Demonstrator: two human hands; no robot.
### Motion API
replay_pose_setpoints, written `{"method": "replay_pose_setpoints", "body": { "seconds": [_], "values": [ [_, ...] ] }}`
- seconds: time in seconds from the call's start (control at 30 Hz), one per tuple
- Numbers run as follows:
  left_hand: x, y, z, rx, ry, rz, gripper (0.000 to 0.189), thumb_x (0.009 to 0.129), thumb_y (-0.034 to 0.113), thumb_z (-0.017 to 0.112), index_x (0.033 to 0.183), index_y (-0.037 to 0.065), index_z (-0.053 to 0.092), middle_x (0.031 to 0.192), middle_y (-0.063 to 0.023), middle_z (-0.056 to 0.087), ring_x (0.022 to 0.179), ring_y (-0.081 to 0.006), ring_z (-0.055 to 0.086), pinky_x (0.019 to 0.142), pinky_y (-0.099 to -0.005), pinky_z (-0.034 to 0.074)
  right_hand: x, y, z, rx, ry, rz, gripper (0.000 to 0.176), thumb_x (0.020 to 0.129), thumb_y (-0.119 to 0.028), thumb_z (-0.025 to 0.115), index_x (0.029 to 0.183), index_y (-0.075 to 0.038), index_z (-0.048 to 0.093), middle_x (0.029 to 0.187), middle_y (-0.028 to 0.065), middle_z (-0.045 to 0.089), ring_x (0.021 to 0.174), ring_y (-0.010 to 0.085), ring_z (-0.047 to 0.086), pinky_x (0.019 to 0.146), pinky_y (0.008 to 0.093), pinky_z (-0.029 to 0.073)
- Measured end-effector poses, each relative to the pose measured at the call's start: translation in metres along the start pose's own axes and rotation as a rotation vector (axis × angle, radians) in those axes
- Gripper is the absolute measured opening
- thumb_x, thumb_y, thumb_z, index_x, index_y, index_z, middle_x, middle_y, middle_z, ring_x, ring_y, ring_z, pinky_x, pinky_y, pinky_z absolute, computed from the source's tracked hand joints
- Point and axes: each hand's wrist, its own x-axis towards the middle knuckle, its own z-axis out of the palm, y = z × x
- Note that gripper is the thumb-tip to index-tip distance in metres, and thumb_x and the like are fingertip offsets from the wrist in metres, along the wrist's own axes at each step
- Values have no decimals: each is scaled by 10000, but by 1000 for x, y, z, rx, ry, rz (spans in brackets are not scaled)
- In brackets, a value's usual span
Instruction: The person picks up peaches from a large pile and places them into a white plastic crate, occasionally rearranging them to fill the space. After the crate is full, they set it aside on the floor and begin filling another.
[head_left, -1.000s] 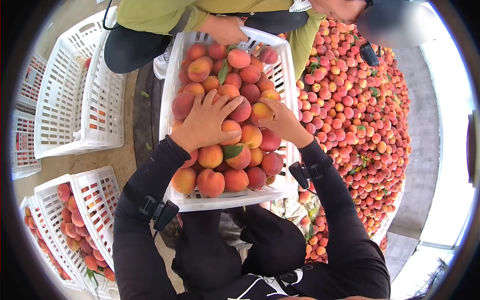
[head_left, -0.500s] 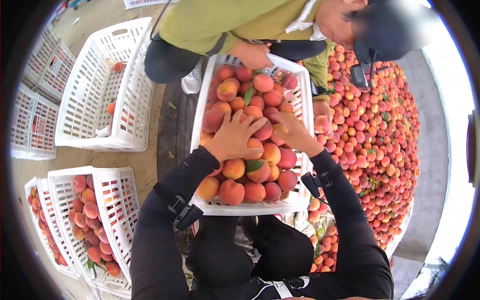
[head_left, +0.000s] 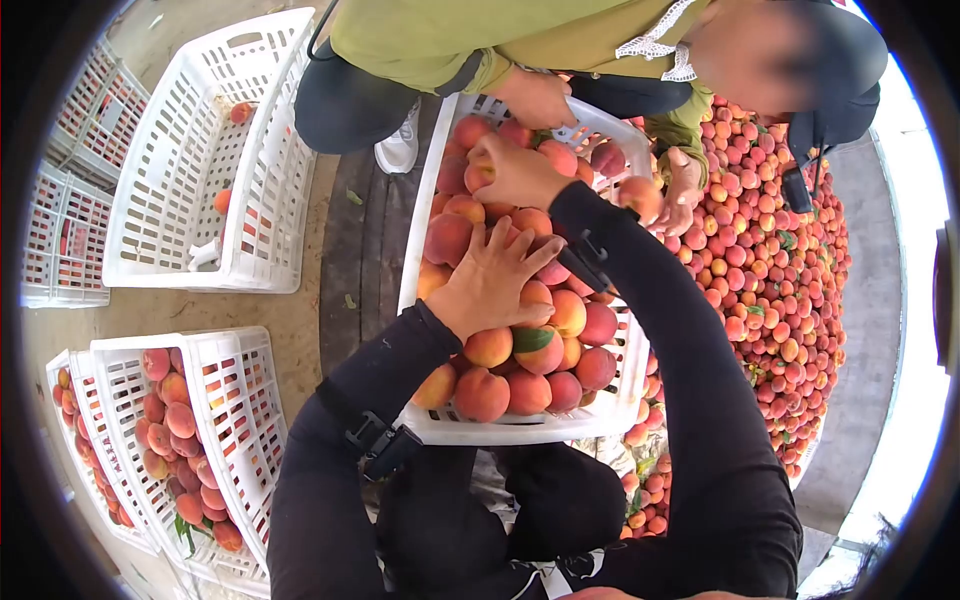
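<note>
A white plastic crate (head_left: 520,432) heaped with peaches (head_left: 482,394) stands in front of me. My left hand (head_left: 490,283) lies on the peaches in the middle with fingers spread, gripping none. Reaching farther across the crate, my right hand (head_left: 528,178) has its fingers curled round a peach (head_left: 479,172) near the far left. A green leaf (head_left: 533,337) lies on the near peaches. Part of the heap is hidden under my hands and right forearm.
Opposite me, a person's hand (head_left: 536,98) is at the crate's far rim; their other hand (head_left: 682,195) holds a peach (head_left: 641,198). A large peach pile (head_left: 770,300) spreads at right. At left stand a crate with few peaches (head_left: 130,235) and fuller crates (head_left: 235,400).
My right hand has moved from the crate's right side to the far left and closed on a peach. My left hand stays spread. The other person's hand has lifted a peach by the crate.
</note>
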Motion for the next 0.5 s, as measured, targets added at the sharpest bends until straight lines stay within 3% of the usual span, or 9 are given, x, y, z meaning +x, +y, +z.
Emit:
{"method": "replay_pose_setpoints", "body": {
  "seconds": [0.03,0.13,0.17,0.2,0.27,0.33,0.4,0.47,0.5],
  "values": [
    [0,0,-1,-19,2,8,819,775,565,682,1436,130,473,1400,-175,486,1291,-434,425,1002,-616,383,-10,0,1,157,50,109,516,867,-263,683,1269,-2,490,1190,173,592,1096,327,630,918,390,504],
    [0,-1,-4,-58,32,33,826,771,551,694,1449,141,460,1393,-184,496,1284,-418,447,997,-623,378,-37,12,18,518,44,120,496,893,-254,671,1261,9,467,1112,129,582,1168,262,585,968,352,464],
    [0,-1,-4,-60,31,41,826,771,551,694,1449,141,460,1393,-184,496,1284,-418,447,997,-623,378,-47,11,18,640,51,118,380,911,-204,644,1204,-8,501,1071,92,563,1232,234,524,1014,334,421],
    [0,-1,-4,-54,61,50,814,770,541,699,1439,137,471,1378,-187,508,1274,-413,459,1001,-608,380,-53,14,25,640,61,124,380,911,-204,644,1204,-8,501,1071,92,563,1232,234,524,1014,334,421],
    [0,-2,-6,-45,87,76,803,770,532,704,1430,133,483,1363,-189,519,1264,-409,471,1006,-592,383,-59,24,43,551,268,-100,230,926,-207,598,1078,-44,543,1019,93,615,953,240,625,840,363,490],
    [0,-5,-9,-129,-47,34,741,778,504,705,1387,121,525,1358,-188,523,1245,-414,480,1018,-563,388,-66,7,43,570,323,-70,193,946,-207,585,1035,-38,553,1007,96,616,950,262,628,821,378,493],
    [-2,-6,-20,-124,41,121,647,794,419,716,1333,97,560,1301,-185,562,1196,-412,515,1011,-499,420,-67,-2,43,557,352,-29,249,963,-245,577,1089,-31,560,1045,134,635,1003,305,630,866,379,498],
    [5,-10,-42,-354,-176,-108,548,822,292,710,1308,82,568,1268,-190,588,1166,-404,547,1002,-464,441,-65,2,52,569,463,-83,298,985,-293,541,1122,-30,562,1075,155,635,1033,336,620,906,387,489],
    [6,-22,-44,-298,-40,-97,527,828,243,703,1305,69,562,1265,-196,594,1170,-403,551,1003,-455,446,-64,5,56,583,533,-156,351,1008,-341,505,1156,-28,564,1104,176,634,1064,368,609,945,394,480]
  ]
}}
